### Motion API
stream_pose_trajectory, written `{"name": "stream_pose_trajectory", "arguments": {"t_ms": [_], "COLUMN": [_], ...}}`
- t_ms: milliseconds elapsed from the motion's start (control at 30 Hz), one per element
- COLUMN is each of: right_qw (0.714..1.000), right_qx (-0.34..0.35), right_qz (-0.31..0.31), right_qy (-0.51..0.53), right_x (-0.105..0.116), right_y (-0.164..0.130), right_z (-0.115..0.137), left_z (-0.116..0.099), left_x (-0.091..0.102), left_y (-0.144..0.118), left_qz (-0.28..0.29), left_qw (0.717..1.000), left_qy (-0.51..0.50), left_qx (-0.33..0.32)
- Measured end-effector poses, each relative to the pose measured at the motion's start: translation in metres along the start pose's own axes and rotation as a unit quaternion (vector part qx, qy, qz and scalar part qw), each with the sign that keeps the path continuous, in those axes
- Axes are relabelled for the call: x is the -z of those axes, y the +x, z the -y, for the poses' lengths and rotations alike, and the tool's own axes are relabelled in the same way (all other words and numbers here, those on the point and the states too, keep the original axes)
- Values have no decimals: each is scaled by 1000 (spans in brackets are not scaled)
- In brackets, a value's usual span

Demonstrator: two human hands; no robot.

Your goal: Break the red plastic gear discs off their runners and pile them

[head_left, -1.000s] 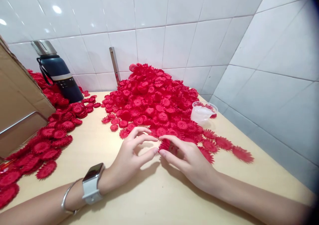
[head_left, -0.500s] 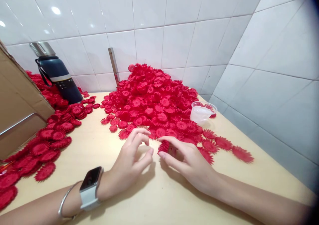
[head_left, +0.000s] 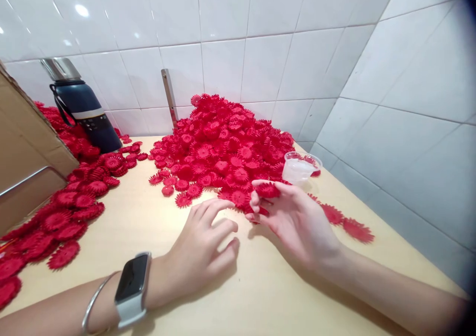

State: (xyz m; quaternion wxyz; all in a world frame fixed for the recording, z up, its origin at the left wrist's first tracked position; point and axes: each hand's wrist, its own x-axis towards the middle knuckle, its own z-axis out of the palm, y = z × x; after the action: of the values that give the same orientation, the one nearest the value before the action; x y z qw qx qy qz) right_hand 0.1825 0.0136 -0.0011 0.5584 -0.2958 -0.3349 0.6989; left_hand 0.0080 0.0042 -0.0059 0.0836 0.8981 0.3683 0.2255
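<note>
My right hand (head_left: pixel 301 227) is turned with its palm partly up at the front of a big pile of red flower-shaped discs (head_left: pixel 223 152). Its curled fingers hold a red flower-shaped disc (head_left: pixel 267 190) with a toothed edge. More red shows lower down by the same fingers, and whether that piece is also held I cannot tell. To its left, my left hand (head_left: pixel 208 241) is just above the table, fingers bent and apart, with nothing in it. A watch (head_left: pixel 132 281) and a bangle (head_left: pixel 92 301) are on the left wrist.
A clear plastic cup (head_left: pixel 299 173) stands at the pile's right side. Loose red discs (head_left: pixel 357 230) lie to the right. On the left are more discs (head_left: pixel 63 222), a dark blue flask (head_left: pixel 87 112) and a cardboard box (head_left: pixel 29 142). A metal strip (head_left: pixel 168 95) leans on the tiled wall.
My right hand has rolled palm-upward and lifted slightly, bringing a red disc up in its fingers. My left hand has shifted a little right, its fingers now pointing more to the right.
</note>
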Motion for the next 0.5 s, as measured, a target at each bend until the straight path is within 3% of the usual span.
{"name": "stream_pose_trajectory", "arguments": {"t_ms": [200, 500], "right_qw": [993, 994], "right_qx": [-52, -65], "right_qz": [-8, -12], "right_qy": [105, 89], "right_x": [-6, 2], "right_y": [0, 2], "right_z": [14, 11], "left_z": [2, -4], "left_x": [0, 0], "left_y": [0, -4], "left_qz": [-21, -47], "left_qw": [1000, 993], "left_qy": [0, 85], "left_qx": [1, -70]}}
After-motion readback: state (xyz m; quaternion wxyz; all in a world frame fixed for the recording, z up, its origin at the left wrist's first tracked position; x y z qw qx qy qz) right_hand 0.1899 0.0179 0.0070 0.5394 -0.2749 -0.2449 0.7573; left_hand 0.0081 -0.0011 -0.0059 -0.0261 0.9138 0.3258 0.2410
